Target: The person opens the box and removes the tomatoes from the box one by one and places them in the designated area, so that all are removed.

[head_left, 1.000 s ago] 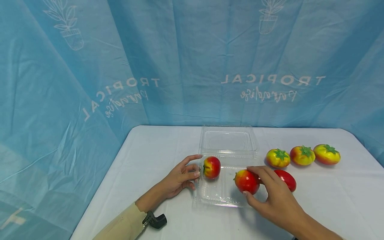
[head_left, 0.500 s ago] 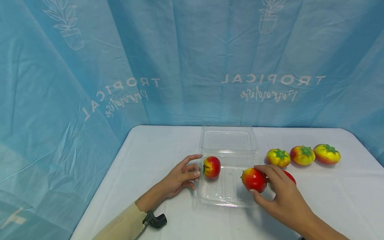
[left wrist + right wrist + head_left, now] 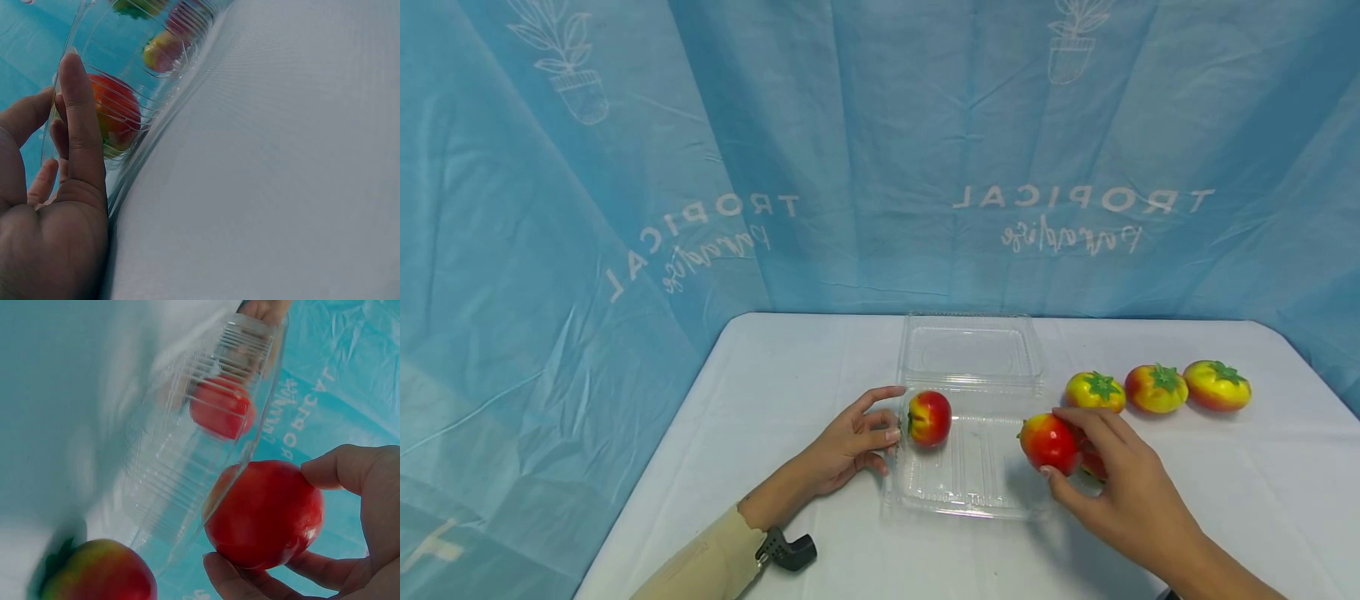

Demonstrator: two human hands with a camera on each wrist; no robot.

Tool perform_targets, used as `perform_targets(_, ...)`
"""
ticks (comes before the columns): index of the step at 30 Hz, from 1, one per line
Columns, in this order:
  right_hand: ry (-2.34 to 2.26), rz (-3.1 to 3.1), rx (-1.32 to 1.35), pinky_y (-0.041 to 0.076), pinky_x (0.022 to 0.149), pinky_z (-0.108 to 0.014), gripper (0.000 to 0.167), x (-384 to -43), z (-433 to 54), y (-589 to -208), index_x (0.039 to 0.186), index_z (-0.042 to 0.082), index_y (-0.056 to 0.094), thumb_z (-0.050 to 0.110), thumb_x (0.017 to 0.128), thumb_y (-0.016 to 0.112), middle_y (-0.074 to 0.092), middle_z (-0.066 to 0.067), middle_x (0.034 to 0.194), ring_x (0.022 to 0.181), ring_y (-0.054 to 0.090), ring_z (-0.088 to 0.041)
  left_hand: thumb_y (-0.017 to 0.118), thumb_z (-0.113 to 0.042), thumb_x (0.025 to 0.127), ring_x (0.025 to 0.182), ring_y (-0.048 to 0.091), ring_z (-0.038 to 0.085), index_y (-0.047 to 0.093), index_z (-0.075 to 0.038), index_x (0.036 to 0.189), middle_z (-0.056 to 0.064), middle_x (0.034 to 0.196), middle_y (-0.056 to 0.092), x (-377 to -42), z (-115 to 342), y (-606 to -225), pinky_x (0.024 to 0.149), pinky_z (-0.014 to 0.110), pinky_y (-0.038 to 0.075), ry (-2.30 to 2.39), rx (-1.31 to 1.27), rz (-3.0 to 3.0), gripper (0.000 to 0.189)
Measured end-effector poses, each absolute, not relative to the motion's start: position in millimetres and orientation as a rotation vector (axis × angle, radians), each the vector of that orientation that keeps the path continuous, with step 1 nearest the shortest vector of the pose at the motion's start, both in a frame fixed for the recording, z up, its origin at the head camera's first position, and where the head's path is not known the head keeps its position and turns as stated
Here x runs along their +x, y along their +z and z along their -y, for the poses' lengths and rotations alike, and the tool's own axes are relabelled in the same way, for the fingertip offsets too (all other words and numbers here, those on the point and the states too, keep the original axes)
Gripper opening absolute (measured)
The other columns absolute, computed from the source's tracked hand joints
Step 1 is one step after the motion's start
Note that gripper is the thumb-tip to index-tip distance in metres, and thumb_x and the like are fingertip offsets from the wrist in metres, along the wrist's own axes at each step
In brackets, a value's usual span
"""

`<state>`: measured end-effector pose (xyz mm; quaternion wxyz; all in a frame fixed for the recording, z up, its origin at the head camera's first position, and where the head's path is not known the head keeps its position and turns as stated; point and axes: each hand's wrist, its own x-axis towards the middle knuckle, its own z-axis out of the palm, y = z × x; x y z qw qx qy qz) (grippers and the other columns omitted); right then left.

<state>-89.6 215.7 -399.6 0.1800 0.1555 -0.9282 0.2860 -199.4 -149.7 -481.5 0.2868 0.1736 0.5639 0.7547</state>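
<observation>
In the head view my right hand (image 3: 1123, 487) holds a red-and-yellow tomato (image 3: 1049, 442) between thumb and fingers, above the right side of a clear plastic clamshell container (image 3: 970, 505). The right wrist view shows this tomato (image 3: 265, 515) close to the container's rim. Another tomato (image 3: 929, 418) lies inside the container at the left. At the container's left rim, my left hand (image 3: 848, 446) grips the edge with thumb and fingers; one finger (image 3: 84, 125) lies along the outer wall in the left wrist view. A red tomato (image 3: 1093, 463) is partly hidden behind my right hand.
Three yellow-and-red tomatoes with green leafy tops, one of them a yellow tomato (image 3: 1094, 395), stand in a row at the back right. The container's lid (image 3: 970, 350) lies folded back. Blue printed cloth (image 3: 880, 150) hangs behind the white table (image 3: 805, 358).
My right hand has moved right and slightly away from me with the tomato, from over the container's middle toward its right edge. The left hand and container have stayed put.
</observation>
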Motion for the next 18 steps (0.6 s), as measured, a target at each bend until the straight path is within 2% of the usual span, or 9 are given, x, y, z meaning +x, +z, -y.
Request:
perform_targets(4, 0.831, 2.643, 0.411, 0.067, 0.081, -0.043, 0.078, -88, -219, -396, 0.139, 0.015, 0.062, 0.017, 0.07, 0.1, 0.063, -0.003, 0.132, 0.115, 0.062, -0.022, 0.068, -0.005, 0.103, 0.082, 0.065, 0.013, 0.033, -0.017, 0.164, 0.004, 0.105, 0.06, -200, 150, -481, 0.068, 0.028, 0.065, 2.011, 0.463, -1.512, 0.071)
perform_targets(6, 0.845, 2.657, 0.396, 0.066, 0.08, -0.049, 0.08, -87, -221, -395, 0.14, 0.015, 0.061, 0.017, 0.07, 0.1, 0.062, -0.004, 0.134, 0.117, 0.061, -0.024, 0.069, -0.005, 0.102, 0.082, 0.066, 0.013, 0.033, -0.017, 0.164, 0.004, 0.105, 0.06, -199, 150, -481, 0.068, 0.028, 0.065, 2.011, 0.46, -1.515, 0.072)
perform_targets(18, 0.799, 2.685, 0.329, 0.066, 0.077, -0.051, 0.082, -87, -230, -388, 0.14, 0.014, 0.06, 0.018, 0.069, 0.101, 0.063, -0.007, 0.132, 0.116, 0.061, -0.028, 0.069, -0.005, 0.102, 0.082, 0.066, 0.013, 0.034, -0.018, 0.163, 0.005, 0.104, 0.06, -200, 149, -482, 0.068, 0.029, 0.065, 2.02, 0.471, -1.497, 0.072)
